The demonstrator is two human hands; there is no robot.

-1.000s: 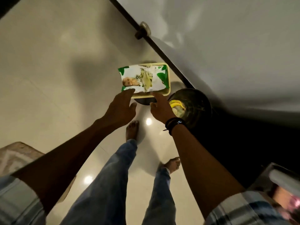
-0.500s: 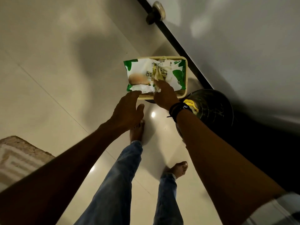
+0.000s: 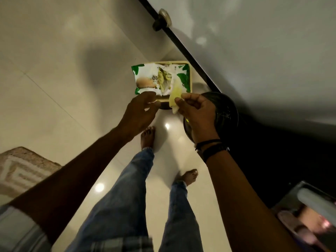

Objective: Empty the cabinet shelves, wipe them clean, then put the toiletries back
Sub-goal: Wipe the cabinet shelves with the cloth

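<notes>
A green-and-white pack of wet wipes (image 3: pixel 145 81) lies on a cream square stand (image 3: pixel 190 77) beside the wall, its flap open in the middle. My right hand (image 3: pixel 196 110) pinches a pale wipe (image 3: pixel 175 96) that is partly pulled out of the pack. My left hand (image 3: pixel 140 111) holds the pack's near edge between thumb and fingers and steadies it.
A dark round bin (image 3: pixel 225 113) stands on the floor under my right hand. A white door with a round knob (image 3: pixel 162 19) runs along the right. A patterned mat (image 3: pixel 20 168) lies at the left. My bare feet (image 3: pixel 148 137) stand on glossy tiles.
My right hand went to the pack's opening, took hold of a wipe and drew it back towards me. My left hand stayed on the pack's near edge.
</notes>
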